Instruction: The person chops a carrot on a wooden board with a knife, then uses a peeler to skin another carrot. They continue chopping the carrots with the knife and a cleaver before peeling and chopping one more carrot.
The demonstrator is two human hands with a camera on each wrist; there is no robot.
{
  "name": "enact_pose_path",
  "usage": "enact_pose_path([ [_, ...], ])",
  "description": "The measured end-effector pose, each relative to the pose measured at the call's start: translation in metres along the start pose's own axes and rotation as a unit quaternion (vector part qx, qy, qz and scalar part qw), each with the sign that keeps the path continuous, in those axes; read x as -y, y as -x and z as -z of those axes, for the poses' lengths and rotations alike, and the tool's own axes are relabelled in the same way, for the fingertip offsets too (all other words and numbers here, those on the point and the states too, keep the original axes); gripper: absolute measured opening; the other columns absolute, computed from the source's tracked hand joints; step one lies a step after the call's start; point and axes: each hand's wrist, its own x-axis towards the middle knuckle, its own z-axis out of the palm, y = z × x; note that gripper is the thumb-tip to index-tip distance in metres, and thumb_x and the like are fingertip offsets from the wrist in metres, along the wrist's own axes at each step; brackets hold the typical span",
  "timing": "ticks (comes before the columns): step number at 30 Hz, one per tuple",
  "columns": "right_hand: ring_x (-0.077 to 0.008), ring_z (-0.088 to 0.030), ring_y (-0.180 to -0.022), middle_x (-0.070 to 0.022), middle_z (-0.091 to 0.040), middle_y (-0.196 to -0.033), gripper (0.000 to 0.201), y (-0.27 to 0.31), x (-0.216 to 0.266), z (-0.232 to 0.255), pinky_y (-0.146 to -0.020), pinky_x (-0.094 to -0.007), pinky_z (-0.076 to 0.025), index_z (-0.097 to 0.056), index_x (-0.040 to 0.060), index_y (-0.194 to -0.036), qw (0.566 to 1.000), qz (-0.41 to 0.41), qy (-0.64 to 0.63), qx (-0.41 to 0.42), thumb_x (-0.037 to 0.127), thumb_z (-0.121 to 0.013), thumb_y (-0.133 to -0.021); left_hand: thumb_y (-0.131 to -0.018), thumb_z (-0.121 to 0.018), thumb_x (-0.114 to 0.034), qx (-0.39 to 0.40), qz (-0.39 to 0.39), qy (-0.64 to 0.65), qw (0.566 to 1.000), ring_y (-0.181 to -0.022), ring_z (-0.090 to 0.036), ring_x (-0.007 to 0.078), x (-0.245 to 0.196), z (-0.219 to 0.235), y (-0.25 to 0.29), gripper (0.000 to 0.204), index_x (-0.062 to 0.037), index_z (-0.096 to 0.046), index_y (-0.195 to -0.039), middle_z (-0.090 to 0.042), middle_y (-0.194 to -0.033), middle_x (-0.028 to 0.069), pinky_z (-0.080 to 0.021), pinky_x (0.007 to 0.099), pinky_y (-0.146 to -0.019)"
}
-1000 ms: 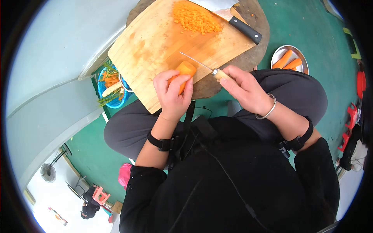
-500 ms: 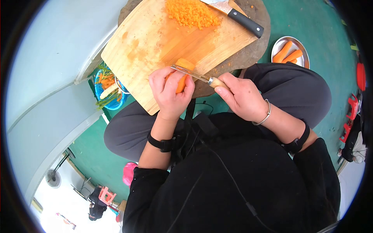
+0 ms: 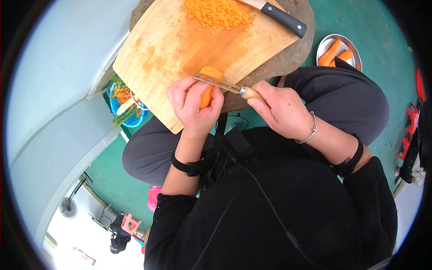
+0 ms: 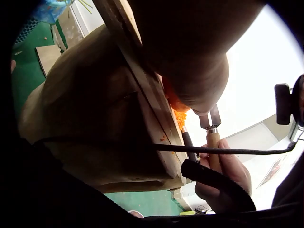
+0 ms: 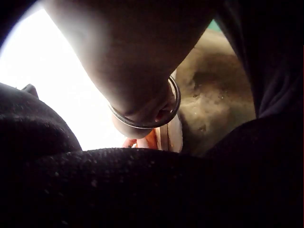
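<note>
My left hand (image 3: 195,103) grips a thick orange carrot (image 3: 210,72) at the near edge of the wooden cutting board (image 3: 148,54). In my right hand (image 3: 283,110) is a peeler (image 3: 249,93), held by its wooden handle. Its slotted metal blade lies across the carrot's upper part, over the left fingers. From the left wrist view, the peeler (image 4: 213,137) shows two metal strips at the left fingertips, while the carrot is mostly hidden by the hand. The right wrist view is dark, with a bracelet (image 5: 178,102) in front and the right fingers hidden.
A heap of diced carrot (image 3: 216,13) and a black-handled knife (image 3: 283,20) lie on the board's far side. Below is a wooden stump (image 3: 294,58). A steel bowl (image 3: 357,56) with carrots stands right; a blue-lined basket (image 3: 135,120) of peelings and greens stands left.
The right hand has brought the peeler leftward from beside the carrot onto it, turning the blade flat across. The left hand keeps its grip on the carrot. The head view has shifted slightly.
</note>
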Motion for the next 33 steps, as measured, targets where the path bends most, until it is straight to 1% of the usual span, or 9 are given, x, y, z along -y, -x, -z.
enact_pose_path([
  [3,-0.0407,-0.063,-0.065,-0.0195,-0.061,-0.070,0.030,-0.001,0.000,0.001,-0.057,-0.0494,-0.049,-0.049,0.0047,-0.094,1.000,-0.007,0.002,0.016,0.033,-0.055,-0.100,-0.064,-0.079,-0.002,-0.001,-0.001,0.002,1.000,-0.093,-0.056,0.0277,0.000,0.000,0.000,0.034,-0.0116,-0.067,-0.094,-0.060,-0.099,0.0067,-0.045,0.0386,-0.081],
  [8,-0.0408,-0.064,-0.062,-0.0191,-0.062,-0.068,0.031,-0.003,0.006,0.004,-0.054,-0.0493,-0.049,-0.050,0.0040,-0.092,0.998,-0.016,0.058,0.035,0.034,-0.053,-0.101,-0.066,-0.080,-0.002,0.002,-0.006,-0.002,1.000,-0.092,-0.056,0.0277,-0.001,0.000,-0.002,0.034,-0.0119,-0.066,-0.095,-0.061,-0.099,0.0066,-0.045,0.0387,-0.082],
  [15,-0.0397,-0.064,-0.059,-0.0185,-0.061,-0.063,0.031,-0.006,0.010,0.001,-0.052,-0.0486,-0.050,-0.052,0.0033,-0.091,0.996,-0.010,0.090,0.028,0.033,-0.053,-0.101,-0.067,-0.080,-0.003,0.000,-0.009,0.003,1.000,-0.093,-0.057,0.0289,0.002,-0.001,-0.001,0.037,-0.0113,-0.062,-0.098,-0.061,-0.099,0.0078,-0.045,0.0406,-0.083],
  [17,-0.0396,-0.064,-0.059,-0.0184,-0.061,-0.062,0.031,-0.008,0.011,0.002,-0.052,-0.0484,-0.050,-0.052,0.0027,-0.091,0.994,-0.016,0.101,0.039,0.032,-0.054,-0.100,-0.065,-0.081,-0.003,0.002,-0.006,0.004,1.000,-0.092,-0.057,0.0297,0.003,-0.001,-0.001,0.039,-0.0111,-0.061,-0.098,-0.061,-0.099,0.0085,-0.045,0.0413,-0.083],
  [20,-0.0393,-0.064,-0.059,-0.0181,-0.061,-0.061,0.031,-0.010,0.013,0.002,-0.052,-0.0479,-0.050,-0.052,0.0025,-0.091,0.994,-0.015,0.104,0.032,0.032,-0.055,-0.100,-0.064,-0.082,-0.004,0.004,-0.003,0.008,1.000,-0.093,-0.057,0.0304,0.004,-0.001,0.000,0.041,-0.0111,-0.060,-0.098,-0.060,-0.100,0.0092,-0.045,0.0418,-0.083],
  [33,-0.0358,-0.066,-0.059,-0.0155,-0.062,-0.060,0.032,-0.020,0.019,0.001,-0.052,-0.0446,-0.052,-0.055,0.0027,-0.091,0.988,-0.009,0.154,0.026,0.033,-0.056,-0.099,-0.062,-0.085,-0.004,0.005,0.001,0.011,1.000,-0.095,-0.056,0.0316,0.006,-0.001,0.002,0.044,-0.0122,-0.058,-0.096,-0.059,-0.103,0.0098,-0.046,0.0420,-0.083],
])
